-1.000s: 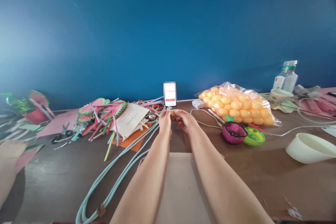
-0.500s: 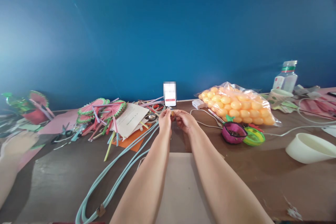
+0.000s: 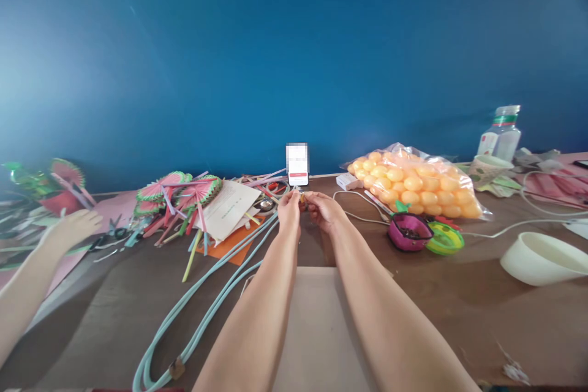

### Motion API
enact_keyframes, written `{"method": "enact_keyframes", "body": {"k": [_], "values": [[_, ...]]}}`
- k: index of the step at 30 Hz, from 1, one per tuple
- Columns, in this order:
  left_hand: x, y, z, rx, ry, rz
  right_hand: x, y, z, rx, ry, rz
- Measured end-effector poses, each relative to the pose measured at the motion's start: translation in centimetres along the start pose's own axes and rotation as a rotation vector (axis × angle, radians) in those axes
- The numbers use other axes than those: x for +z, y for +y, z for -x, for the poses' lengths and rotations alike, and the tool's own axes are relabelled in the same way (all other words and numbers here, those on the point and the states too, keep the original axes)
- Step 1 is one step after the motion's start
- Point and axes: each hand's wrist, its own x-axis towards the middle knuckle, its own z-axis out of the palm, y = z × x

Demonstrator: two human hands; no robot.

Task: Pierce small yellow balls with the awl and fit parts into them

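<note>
My left hand (image 3: 289,208) and my right hand (image 3: 324,207) meet over the brown table (image 3: 459,312), far out in front of me. Both pinch a tiny orange-brown object (image 3: 302,199) between their fingertips; it is too small to name. A phone (image 3: 297,165) with a lit screen leans against the blue wall just behind my hands. Light blue tubes (image 3: 206,306) run from under my left hand toward the near left edge. A beige sheet (image 3: 316,331) lies between my forearms.
A bag of orange balls (image 3: 413,184), a magenta cup (image 3: 408,233), a green lid (image 3: 444,239), a white bowl (image 3: 539,258) and a bottle (image 3: 500,133) are at right. Paper fans (image 3: 179,190), straws and scissors (image 3: 110,236) lie left, where another person's hand (image 3: 68,229) reaches.
My hands have stayed in place, still pinching the small object. The other person's hand at the left has moved up and right, toward the scissors.
</note>
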Motion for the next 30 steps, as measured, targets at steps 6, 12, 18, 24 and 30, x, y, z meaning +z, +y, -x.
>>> {"method": "enact_keyframes", "body": {"k": [6,12,18,24,30], "values": [[0.0,0.01,-0.08,-0.016,0.007,0.003,0.02,-0.01,0.0,-0.006,0.005,-0.018],[0.15,0.46,0.22,-0.03,0.026,-0.018,0.06,0.0,0.0,-0.009,-0.002,-0.023],[-0.01,0.16,-0.01,-0.017,0.01,-0.021,0.08,-0.02,0.14,-0.027,-0.014,-0.01],[-0.09,-0.06,-0.2,0.001,0.008,-0.018,0.21,-0.03,0.24,-0.035,-0.012,0.001],[-0.02,-0.04,-0.12,0.013,-0.009,0.007,0.13,0.04,0.12,-0.058,-0.006,0.018]]}}
